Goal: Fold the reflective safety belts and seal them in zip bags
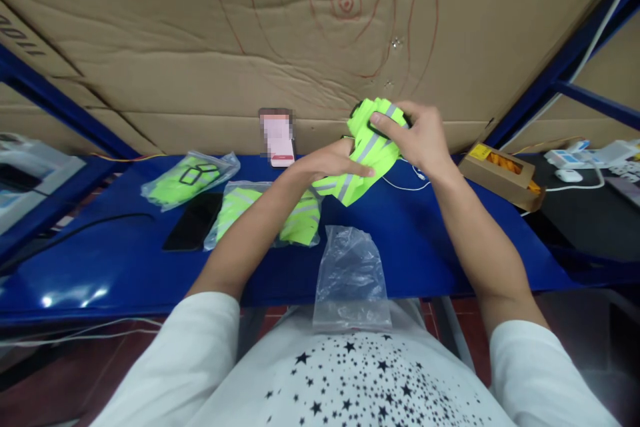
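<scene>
Both the left hand (330,163) and right hand (420,137) grip a folded neon vest (367,153) above the blue bench (430,247), behind an empty plastic bag (350,277).

A single head-worn view looks forward and steeply down from above the person's chest, close over the blue bench (125,267). The cardboard wall (200,47) fills the 12 o'clock side, the white shirt (350,380) sits at 6 o'clock, and shelving runs off at 3 and 9 o'clock.
</scene>
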### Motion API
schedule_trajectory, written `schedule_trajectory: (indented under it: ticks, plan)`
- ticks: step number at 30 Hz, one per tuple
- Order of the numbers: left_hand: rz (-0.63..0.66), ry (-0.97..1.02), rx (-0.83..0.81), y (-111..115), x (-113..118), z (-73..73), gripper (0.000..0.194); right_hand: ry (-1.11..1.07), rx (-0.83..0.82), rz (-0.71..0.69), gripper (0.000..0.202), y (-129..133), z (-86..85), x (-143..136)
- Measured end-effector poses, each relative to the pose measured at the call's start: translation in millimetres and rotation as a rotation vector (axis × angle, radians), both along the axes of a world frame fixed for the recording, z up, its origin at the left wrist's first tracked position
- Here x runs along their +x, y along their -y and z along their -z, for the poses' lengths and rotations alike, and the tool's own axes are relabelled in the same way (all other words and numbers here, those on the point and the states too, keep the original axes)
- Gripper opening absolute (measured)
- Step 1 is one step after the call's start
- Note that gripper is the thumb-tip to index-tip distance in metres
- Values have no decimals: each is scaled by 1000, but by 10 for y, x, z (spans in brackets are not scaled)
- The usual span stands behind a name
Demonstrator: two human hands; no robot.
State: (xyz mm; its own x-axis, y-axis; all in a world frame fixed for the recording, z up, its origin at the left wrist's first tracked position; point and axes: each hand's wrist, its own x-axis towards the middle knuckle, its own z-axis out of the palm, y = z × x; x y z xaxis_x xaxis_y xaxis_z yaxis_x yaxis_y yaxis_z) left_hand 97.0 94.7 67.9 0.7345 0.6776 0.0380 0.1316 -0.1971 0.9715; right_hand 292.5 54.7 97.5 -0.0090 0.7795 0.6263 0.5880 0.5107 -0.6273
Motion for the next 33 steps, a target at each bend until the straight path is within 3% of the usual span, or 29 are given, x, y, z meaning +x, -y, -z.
schedule_trajectory:
  ticks: [5,10,12,15,19,23,26,29,33]
  plan:
    - [106,24,-50,-41,-4,77,65,-222,-246,-138,53,-53,44,6]
    - [66,-6,-46,57,80,131,64,-169,-379,-284,54,-18,-37,110]
    - [87,39,-72,110,115,137,62,-111,-312,-224,54,19,-74,127]
    - [142,88,-104,150,139,114,55,47,-79,-70,48,142,-162,128]
    - [145,-14,-22,81,44,20,48,208,102,25,46,305,-268,93]
    - [112,-67,149,-12,-76,-46,52,88,-2,-20,52,207,-189,43]
    - [125,24,136,16,-85,-64,66,-82,-206,-164,60,46,-73,38]
    - [98,47,130,84,-76,-99,65,-167,-341,-249,58,-20,-33,47]
    - [74,26,175,121,-96,-155,60,-81,-49,-53,46,94,-104,1]
